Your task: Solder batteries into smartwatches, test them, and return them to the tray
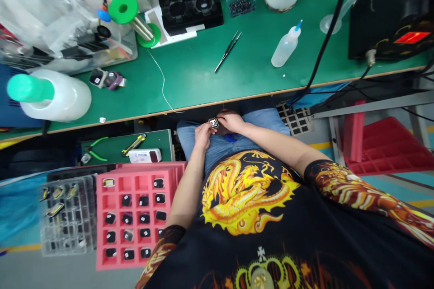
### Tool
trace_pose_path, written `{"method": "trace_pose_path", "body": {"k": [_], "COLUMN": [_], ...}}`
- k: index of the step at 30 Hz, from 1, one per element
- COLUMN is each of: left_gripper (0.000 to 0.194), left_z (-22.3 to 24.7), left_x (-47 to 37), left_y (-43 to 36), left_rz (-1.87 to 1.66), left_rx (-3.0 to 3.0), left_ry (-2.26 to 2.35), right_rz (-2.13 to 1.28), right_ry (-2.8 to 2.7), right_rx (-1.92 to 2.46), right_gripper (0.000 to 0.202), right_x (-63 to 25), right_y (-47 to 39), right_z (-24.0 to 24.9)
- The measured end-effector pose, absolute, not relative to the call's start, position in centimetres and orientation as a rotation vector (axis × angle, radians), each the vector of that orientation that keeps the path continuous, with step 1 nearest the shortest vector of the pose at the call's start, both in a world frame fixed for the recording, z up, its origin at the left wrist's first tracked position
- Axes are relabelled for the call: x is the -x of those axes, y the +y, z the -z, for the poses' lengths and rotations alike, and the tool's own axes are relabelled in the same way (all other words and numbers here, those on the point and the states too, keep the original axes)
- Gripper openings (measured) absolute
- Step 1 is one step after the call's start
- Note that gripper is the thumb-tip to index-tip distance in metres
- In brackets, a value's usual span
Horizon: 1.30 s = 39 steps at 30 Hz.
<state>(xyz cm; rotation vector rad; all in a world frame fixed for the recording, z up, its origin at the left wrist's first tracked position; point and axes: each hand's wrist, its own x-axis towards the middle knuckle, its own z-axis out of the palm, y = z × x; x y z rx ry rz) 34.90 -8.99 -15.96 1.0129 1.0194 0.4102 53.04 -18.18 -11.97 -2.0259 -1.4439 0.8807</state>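
Over my lap, just below the bench edge, my left hand [202, 135] is closed on a small open smartwatch case [213, 123], pinched between thumb and fingers. Its bright inner parts face up. Close beside the case, to its right, my right hand [232, 122] has its fingers bent and drawn together. Whatever sits in those fingertips, if anything, is too small to make out. To the lower left, a pink foam tray [117, 200] holds several dark watch bodies in its pockets. Left of it, a clear plastic tray [68, 230] carries several open watch cases.
On the green bench [193, 79] lie tweezers [228, 52], a dropper bottle [286, 46], a solder spool [142, 26] and a box of screws [241, 4]. A white bottle [64, 97] stands left. Cutters [96, 150] rest on a lower board. A black cable [321, 54] hangs at right.
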Motion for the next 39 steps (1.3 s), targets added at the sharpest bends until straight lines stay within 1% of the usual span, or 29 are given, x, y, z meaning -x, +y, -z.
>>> {"method": "trace_pose_path", "body": {"k": [6,9,12,17,23,27,32,35,39], "left_gripper": [0.027,0.027,0.029,0.03,0.031,0.03,0.029,0.029,0.031], "left_z": [15.8,15.9,15.9,15.6,15.4,15.4,15.5,15.5,15.1], "left_x": [-34.7,-34.7,-34.7,-34.9,-35.0,-35.0,-34.9,-35.0,-35.6], "left_y": [-9.3,-9.3,-9.3,-9.1,-9.0,-9.0,-9.0,-9.0,-9.1], "left_rz": [-0.415,-0.431,-0.454,-0.479,-0.485,-0.473,-0.461,-0.438,-0.382], "left_rx": [-1.013,-1.002,-0.987,-0.957,-0.927,-0.918,-0.918,-0.91,-0.91], "left_ry": [0.988,0.983,0.982,0.984,0.999,1.01,1.038,1.058,1.082], "right_rz": [-0.964,-0.992,-0.983,-0.981,-1.08,-1.165,-1.211,-1.219,-1.201], "right_ry": [-1.299,-1.133,-0.917,-0.518,-0.21,-0.144,-0.13,-0.135,-0.161], "right_rx": [2.0,1.998,1.948,1.736,1.408,1.208,1.062,1.058,1.146], "right_gripper": [0.022,0.015,0.012,0.021,0.037,0.042,0.053,0.057,0.053], "right_x": [-53.0,-53.1,-53.5,-54.5,-55.2,-55.8,-56.5,-56.8,-57.3], "right_y": [-17.9,-17.4,-16.4,-15.2,-15.6,-16.0,-16.8,-17.3,-17.7], "right_z": [12.4,13.1,13.6,12.7,9.8,7.7,5.7,5.1,4.5]}}
